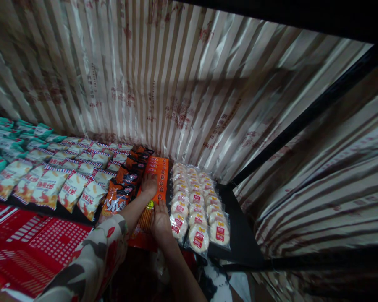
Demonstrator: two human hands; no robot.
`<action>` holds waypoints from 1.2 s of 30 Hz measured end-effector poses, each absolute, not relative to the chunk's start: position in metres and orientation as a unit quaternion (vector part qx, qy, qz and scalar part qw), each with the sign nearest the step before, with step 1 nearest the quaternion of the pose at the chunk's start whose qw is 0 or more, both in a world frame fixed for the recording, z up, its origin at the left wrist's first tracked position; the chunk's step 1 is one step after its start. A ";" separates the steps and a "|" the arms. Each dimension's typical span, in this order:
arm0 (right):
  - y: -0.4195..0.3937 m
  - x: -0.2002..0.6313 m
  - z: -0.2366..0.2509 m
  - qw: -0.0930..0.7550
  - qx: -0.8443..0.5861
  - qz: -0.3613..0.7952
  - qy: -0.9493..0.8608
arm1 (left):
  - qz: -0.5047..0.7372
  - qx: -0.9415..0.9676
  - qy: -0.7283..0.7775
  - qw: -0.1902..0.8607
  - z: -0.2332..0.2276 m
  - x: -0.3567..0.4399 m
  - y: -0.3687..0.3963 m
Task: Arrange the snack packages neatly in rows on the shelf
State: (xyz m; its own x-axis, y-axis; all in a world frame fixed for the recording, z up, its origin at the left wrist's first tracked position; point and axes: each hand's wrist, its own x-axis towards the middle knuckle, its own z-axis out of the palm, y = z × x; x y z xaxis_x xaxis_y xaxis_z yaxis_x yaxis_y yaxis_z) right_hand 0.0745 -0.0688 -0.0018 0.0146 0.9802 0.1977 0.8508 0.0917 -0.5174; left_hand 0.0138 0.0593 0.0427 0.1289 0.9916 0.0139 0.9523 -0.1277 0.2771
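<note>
Your left hand [149, 183] lies flat, fingers spread, on the long orange snack pack [156, 178], which runs from 6 toward 12 o'clock on the black shelf [239, 228]. Your right hand [160, 218] rests open-palmed at the pack's near end, gripping nothing. The pack is glossy orange with rows of small red-and-white labels. Bagged round rice crackers [198, 205] lie just beside it at 3 o'clock, dark orange bags [121, 191] at 9 o'clock.
</note>
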 end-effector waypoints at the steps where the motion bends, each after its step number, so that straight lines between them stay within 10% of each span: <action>1: -0.069 0.074 -0.002 0.263 -0.663 0.121 -0.690 | 0.097 0.746 0.652 0.098 0.043 0.014 0.059; 36: -0.069 0.068 0.009 0.230 -0.683 0.117 -0.684 | 0.180 0.813 0.553 0.039 0.001 -0.030 -0.041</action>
State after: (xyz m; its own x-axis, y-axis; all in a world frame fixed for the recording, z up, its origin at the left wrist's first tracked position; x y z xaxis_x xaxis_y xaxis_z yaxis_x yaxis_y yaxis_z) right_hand 0.0679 -0.0695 0.0095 0.0371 0.9873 0.1544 0.8800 0.0409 -0.4732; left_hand -0.0304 -0.0414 0.0012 0.3249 0.9124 0.2488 0.8843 -0.3864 0.2621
